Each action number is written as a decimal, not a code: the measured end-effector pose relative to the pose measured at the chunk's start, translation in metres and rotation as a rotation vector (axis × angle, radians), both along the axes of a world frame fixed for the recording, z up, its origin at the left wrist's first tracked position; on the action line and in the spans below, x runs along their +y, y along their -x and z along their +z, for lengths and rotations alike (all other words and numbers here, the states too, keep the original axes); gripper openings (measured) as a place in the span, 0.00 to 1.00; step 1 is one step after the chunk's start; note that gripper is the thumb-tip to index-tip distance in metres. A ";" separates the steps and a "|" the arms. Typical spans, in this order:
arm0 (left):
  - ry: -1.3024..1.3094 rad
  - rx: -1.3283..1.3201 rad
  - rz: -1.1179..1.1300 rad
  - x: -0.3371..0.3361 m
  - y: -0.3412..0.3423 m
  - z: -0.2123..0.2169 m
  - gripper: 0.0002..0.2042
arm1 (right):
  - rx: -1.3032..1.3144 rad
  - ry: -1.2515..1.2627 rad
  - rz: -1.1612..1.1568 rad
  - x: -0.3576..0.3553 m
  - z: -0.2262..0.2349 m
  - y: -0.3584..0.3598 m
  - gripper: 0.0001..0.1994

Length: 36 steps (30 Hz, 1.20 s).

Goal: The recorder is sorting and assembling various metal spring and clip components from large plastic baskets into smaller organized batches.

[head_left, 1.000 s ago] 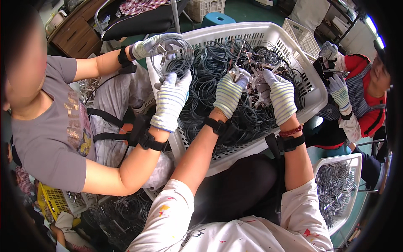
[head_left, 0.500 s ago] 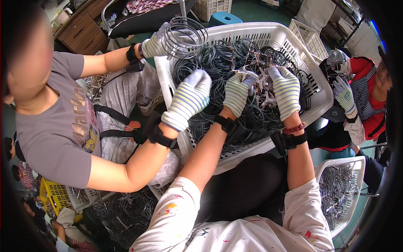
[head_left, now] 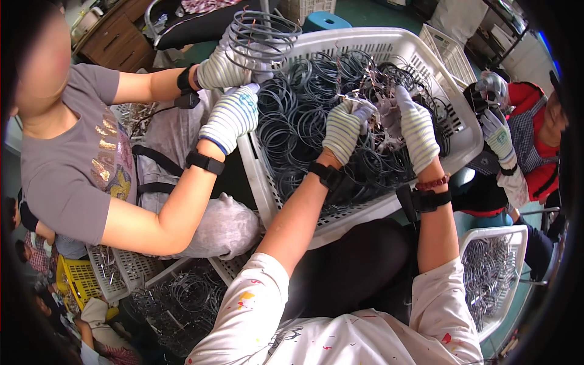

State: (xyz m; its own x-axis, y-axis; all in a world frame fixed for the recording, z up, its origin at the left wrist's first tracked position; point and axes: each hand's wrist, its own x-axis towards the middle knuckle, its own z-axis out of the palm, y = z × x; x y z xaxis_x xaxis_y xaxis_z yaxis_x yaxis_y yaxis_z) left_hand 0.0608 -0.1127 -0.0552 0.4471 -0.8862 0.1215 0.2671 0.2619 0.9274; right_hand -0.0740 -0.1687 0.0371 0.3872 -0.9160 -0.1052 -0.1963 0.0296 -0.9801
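Both my hands wear white gloves with thin stripes and grey-coated fingers, over a crate (head_left: pixel 310 234) of dark wire rings (head_left: pixel 298 125). My left hand (head_left: pixel 345 129) is closed, its thumb and fingers pinching a small silvery metal piece (head_left: pixel 348 97). Beside it, my right hand (head_left: pixel 417 131) is bent against a cluster of shiny metal parts (head_left: pixel 385 115) on the rings. Its inner fingers are partly hidden, so what they grip is unclear. At left, a co-worker's gloved hands (head_left: pixel 234 112) hold a stack of wire rings (head_left: pixel 263 39) above the crate's corner.
Another white crate (head_left: pixel 520 249) with metal rings stands at lower right. More dark wire parts (head_left: pixel 182 304) lie in a crate at lower left, near a yellow basket (head_left: pixel 79 280). A blue stool (head_left: pixel 326 21) is behind. A second co-worker in red (head_left: pixel 535 121) sits at right.
The co-worker's near hand has drawn back left from over the crate to the ring stack. My left hand stays nearly in place; my right hand has shifted slightly, with one finger straighter.
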 end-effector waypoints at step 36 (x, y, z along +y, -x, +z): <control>0.114 -0.629 -0.232 0.019 0.043 -0.012 0.09 | 0.071 0.287 0.035 -0.037 -0.043 0.064 0.19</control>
State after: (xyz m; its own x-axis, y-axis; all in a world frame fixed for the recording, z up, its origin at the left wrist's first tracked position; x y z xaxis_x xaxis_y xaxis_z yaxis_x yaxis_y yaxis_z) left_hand 0.0180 -0.0939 -0.0676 0.0606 -0.9168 0.3946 -0.2526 0.3684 0.8947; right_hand -0.1382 -0.2053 -0.0059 0.4202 -0.8983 0.1281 -0.2607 -0.2548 -0.9312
